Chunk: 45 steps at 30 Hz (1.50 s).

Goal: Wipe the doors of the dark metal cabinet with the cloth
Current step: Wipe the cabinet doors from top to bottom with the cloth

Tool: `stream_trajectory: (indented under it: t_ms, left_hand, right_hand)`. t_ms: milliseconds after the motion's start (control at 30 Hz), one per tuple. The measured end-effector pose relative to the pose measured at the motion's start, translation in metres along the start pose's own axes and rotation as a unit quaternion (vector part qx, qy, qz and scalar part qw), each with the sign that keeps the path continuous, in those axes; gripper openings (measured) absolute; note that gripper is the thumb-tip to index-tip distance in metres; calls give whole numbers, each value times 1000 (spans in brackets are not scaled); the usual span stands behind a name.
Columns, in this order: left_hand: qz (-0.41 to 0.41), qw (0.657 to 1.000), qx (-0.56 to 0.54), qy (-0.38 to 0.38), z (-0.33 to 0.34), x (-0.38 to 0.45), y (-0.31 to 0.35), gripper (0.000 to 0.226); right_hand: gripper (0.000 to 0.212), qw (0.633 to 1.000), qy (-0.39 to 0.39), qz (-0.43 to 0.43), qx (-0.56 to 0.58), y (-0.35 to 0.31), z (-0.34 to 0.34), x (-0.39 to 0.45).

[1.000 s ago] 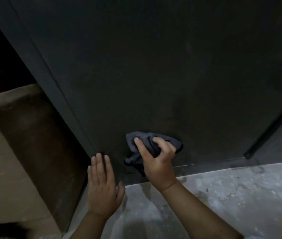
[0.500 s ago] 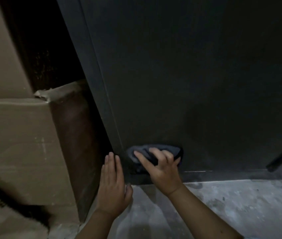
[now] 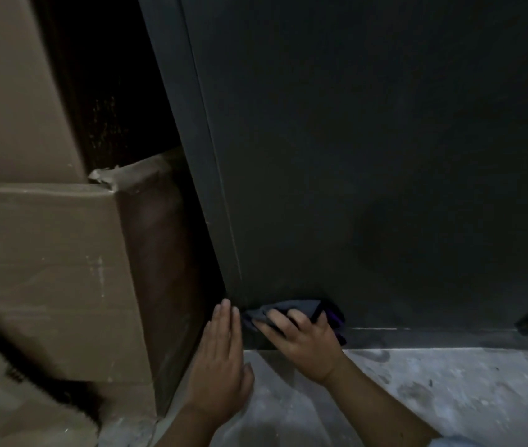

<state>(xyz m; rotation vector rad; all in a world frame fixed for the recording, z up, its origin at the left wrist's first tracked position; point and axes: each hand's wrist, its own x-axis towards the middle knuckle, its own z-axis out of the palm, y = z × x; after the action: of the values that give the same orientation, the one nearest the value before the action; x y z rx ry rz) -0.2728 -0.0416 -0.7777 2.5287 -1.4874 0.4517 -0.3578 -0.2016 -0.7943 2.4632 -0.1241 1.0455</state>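
Now the right hand point(image 3: 304, 341) is pressing the bunched dark grey cloth point(image 3: 283, 309) in its grip onto the tall dark metal cabinet door point(image 3: 353, 156), with clean-up room lying rightward.

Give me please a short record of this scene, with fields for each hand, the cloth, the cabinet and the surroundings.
right hand: presses the cloth on the door
left hand: flat, open, fingertips at the door's left edge
cloth: dark, bunched, at the door's bottom left corner
cabinet door: dark metal
surroundings: cardboard boxes left, grey floor below
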Motion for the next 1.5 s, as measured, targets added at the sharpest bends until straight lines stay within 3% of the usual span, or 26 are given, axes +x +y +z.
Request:
stream_trajectory:
  t_ms: [100, 233, 367, 467, 533, 667, 767, 833, 900, 1033, 1133, 1200, 1267, 1367, 1433, 1500]
  left_hand:
    - [19, 1000, 9, -2, -2, -1, 2, 74]
    - [71, 996, 23, 50, -7, 16, 11, 92]
    - [76, 990, 31, 114, -24, 46, 25, 92]
    - [83, 983, 43, 155, -33, 66, 34, 90]
    - [88, 980, 46, 170, -34, 70, 38, 90]
    - [94, 979, 48, 175, -35, 70, 39, 92]
    - [95, 978, 60, 177, -44, 73, 42, 91]
    - [96, 975, 66, 187, -54, 80, 44, 91]
    - [97, 972, 67, 202, -66, 91, 47, 91]
    - [93, 968, 67, 223, -81, 104, 53, 91]
    - [94, 966, 72, 232, -86, 107, 54, 91]
    - [92, 963, 72, 244, -92, 112, 58, 91]
    - [85, 960, 66, 259, -102, 121, 64, 92]
    - [80, 953, 53, 286, -121, 136, 76, 85]
    - [79, 951, 50, 295, -129, 140, 82, 85]
    - [84, 950, 45, 299, -140, 145, 89, 92]
  right_hand:
    - [37, 1000, 11, -1, -18, 11, -8, 6]
    - [33, 988, 128, 83, 3, 48, -36, 40]
    - [41, 951, 266, 159, -15, 99, -73, 92]
    - [45, 926, 304, 222, -23, 127, -94, 115]
    - [47, 939, 285, 191, -32, 128, -96, 110]
    - [38, 983, 176, 30, -48, 123, -80, 63]
    - [41, 988, 94, -77, -93, 135, -75, 40]
    - [43, 986, 95, -96, -103, 148, -82, 42]
    - [47, 982, 136, -63, -119, 167, -98, 56]
    - [44, 954, 238, 122, -136, 211, -142, 96]
    - [42, 921, 271, 261, -105, 233, -166, 125]
    - [42, 915, 271, 282, -100, 234, -171, 131]
    - [45, 939, 241, 228, -93, 226, -164, 121]
    - [57, 979, 159, 68, -108, 215, -150, 89]
    - [66, 983, 104, -33, -148, 217, -145, 71]
    - [66, 980, 89, -69, -162, 235, -151, 69]
